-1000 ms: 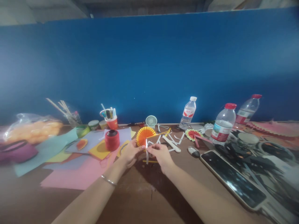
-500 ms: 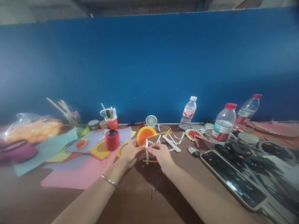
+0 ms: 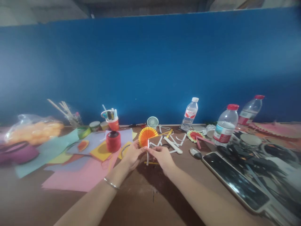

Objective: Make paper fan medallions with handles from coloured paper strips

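Note:
My left hand point(image 3: 132, 156) and my right hand point(image 3: 164, 159) meet above the table, each with thumb and finger pinched on a narrow white strip point(image 3: 147, 159). The strip runs upright, its lower end hanging below the fingertips. Just above them is a pleated orange and yellow paper fan point(image 3: 145, 137), spread nearly round, with a thin yellow strip point(image 3: 161, 134) reaching out to its right. Whether the white strip is fixed to the fan I cannot tell. Several white strip pieces point(image 3: 182, 140) and a white stick-like tool point(image 3: 175, 147) lie to the right of the fan.
Coloured paper sheets point(image 3: 70, 175) and a red spool point(image 3: 113, 142) lie left. Behind stand a cup of pens point(image 3: 114, 123) and a small round pale-green fan point(image 3: 152, 122). Rightward are a smaller pleated fan point(image 3: 194, 136), a phone point(image 3: 235, 180), water bottles point(image 3: 225, 125) and black-handled tools point(image 3: 251, 160).
My fingertips have drawn slightly closer together on the white strip, and its lower end has swung a little to the left. Everything else looks the same.

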Tool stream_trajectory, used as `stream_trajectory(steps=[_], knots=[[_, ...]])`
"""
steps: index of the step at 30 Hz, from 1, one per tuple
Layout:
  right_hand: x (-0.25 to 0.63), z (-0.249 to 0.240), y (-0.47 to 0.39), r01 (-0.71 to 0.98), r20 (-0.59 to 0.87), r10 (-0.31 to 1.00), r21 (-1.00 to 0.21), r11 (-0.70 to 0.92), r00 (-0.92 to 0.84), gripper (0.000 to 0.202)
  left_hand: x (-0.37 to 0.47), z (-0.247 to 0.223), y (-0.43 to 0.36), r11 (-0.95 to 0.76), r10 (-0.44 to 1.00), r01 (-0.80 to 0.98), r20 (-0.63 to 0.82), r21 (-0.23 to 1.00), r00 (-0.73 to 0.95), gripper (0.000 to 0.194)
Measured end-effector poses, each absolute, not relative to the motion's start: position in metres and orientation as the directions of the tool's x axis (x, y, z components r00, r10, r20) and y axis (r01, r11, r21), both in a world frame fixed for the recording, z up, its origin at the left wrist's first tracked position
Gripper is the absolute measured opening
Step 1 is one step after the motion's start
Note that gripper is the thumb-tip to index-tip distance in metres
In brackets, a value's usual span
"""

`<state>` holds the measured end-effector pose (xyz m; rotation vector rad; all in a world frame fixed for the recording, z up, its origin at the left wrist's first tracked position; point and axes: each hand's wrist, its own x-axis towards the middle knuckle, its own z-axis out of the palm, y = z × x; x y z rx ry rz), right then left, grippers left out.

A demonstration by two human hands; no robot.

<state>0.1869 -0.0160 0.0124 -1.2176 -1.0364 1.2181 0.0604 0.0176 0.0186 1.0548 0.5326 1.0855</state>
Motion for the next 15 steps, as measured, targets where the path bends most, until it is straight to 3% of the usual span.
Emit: stream_trajectory(steps=[10,15], knots=[[0.185,0.000,-0.011,0.019,0.090,0.990,-0.996,0.088,0.107,0.032,0.060,0.016,0.017,0.148,0.916,-0.502,0.073,0.852,0.395,0.017],[0.185,0.000,-0.011,0.045,0.149,0.982,-0.988,0.145,0.115,0.031,0.058,0.017,0.016,0.151,0.913,-0.510,0.078,0.847,0.400,0.018]])
